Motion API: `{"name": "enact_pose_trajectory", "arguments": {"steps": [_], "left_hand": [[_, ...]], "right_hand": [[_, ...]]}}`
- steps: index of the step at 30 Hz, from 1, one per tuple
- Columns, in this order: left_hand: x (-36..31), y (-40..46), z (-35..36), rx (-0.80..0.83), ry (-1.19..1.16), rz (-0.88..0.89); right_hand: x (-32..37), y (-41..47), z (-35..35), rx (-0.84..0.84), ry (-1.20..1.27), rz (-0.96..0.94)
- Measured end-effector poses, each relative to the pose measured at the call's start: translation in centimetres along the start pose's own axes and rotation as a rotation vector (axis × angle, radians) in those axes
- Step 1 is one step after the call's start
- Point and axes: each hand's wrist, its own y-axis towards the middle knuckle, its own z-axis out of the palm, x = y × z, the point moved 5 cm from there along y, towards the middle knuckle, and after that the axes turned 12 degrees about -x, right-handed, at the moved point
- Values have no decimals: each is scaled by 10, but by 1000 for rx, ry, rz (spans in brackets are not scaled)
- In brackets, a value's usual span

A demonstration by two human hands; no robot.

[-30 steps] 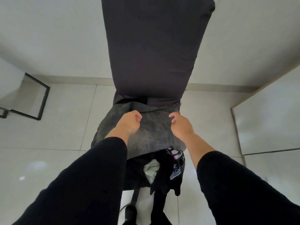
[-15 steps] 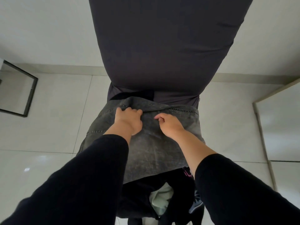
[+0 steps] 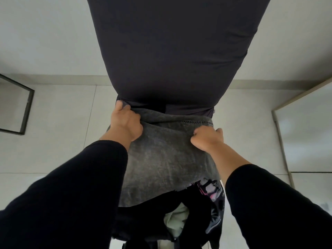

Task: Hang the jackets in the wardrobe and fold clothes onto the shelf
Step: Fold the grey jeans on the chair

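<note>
Hands first: the left hand [image 3: 125, 123] is clamped on the far left corner of a grey washed-denim garment [image 3: 167, 159], fingers curled over the edge with fabric bunched in the grip. The right hand [image 3: 206, 139] is fisted on the same garment nearer its right side, knuckles pressing into the cloth, thumb sticking out toward 3 o'clock. So both are closed on the denim, set apart from each other across its width.

The denim lies dead centre, draped over a pile of other clothes [image 3: 179, 218] at 6 o'clock: mostly black stuff, a pale greenish piece, and something with a pink and white print peeking out on the right. Its stitched hem runs along the far edge, touching a big dark charcoal cloth [image 3: 170, 51] that fills everything up at 12 o'clock.

Black sleeves [image 3: 71, 194] cover both forearms. Pale floor tiles [image 3: 59, 141] all around, a black-framed thing [image 3: 27, 108] at 9 o'clock, a light panel [image 3: 305, 132] at 3 o'clock.
</note>
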Motion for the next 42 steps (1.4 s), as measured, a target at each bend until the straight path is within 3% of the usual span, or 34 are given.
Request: {"name": "enact_pose_trajectory", "arguments": {"steps": [3, 7, 9, 13, 17, 20, 24, 27, 34, 39, 42], "left_hand": [[16, 10, 0, -89, -58, -80], [28, 20, 9, -155, -139, -180], [30, 24, 18, -205, -191, -223], [27, 25, 25, -226, -242, -226], [16, 30, 26, -119, -217, -234], [1, 33, 20, -102, -191, -203], [-41, 37, 8, -213, -216, 32], [-78, 42, 5, -112, -311, 164], [-75, 35, -2, -417, -391, 159], [-57, 39, -18, -587, -292, 79], [-45, 48, -17, -549, -276, 5]], "right_hand": [[16, 14, -23, -280, -64, -79], [24, 29, -37, -469, -60, -139], [21, 41, -30, -424, 29, -94], [1, 46, -2, -41, 72, -20], [-17, 41, 9, 29, 108, 27], [-18, 37, 15, 5, 177, 53], [-25, 36, 21, -49, 269, 74], [-35, 31, 18, -88, 285, 84], [-65, 21, 9, -48, -72, 89], [-56, 28, -38, -416, -221, 10], [-50, 45, -46, -492, -139, -28]]}}
